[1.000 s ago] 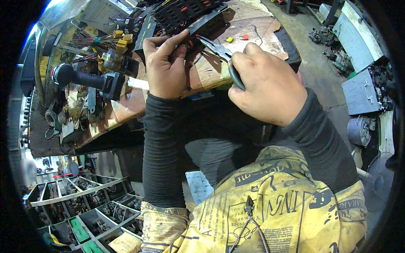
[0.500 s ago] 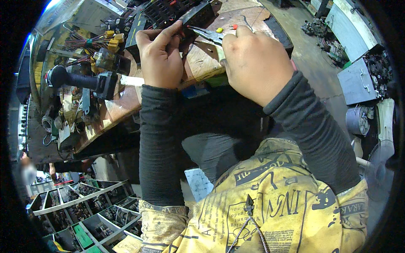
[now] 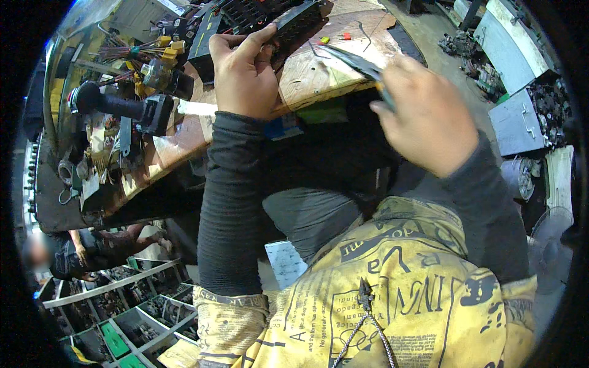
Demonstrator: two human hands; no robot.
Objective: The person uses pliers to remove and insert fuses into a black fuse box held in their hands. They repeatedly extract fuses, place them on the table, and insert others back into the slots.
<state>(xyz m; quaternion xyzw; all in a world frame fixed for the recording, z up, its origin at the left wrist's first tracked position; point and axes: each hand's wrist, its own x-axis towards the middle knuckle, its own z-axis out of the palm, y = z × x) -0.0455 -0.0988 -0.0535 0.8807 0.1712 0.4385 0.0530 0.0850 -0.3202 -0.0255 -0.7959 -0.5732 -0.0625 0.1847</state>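
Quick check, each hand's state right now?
Left hand: fingers bent at the edge of the black slotted housing; whether the grip is closed cannot be told.
Right hand: closed, holding pliers.

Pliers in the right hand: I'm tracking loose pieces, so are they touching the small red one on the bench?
Apart: the head view shows bench surface between the pliers and the small red piece.
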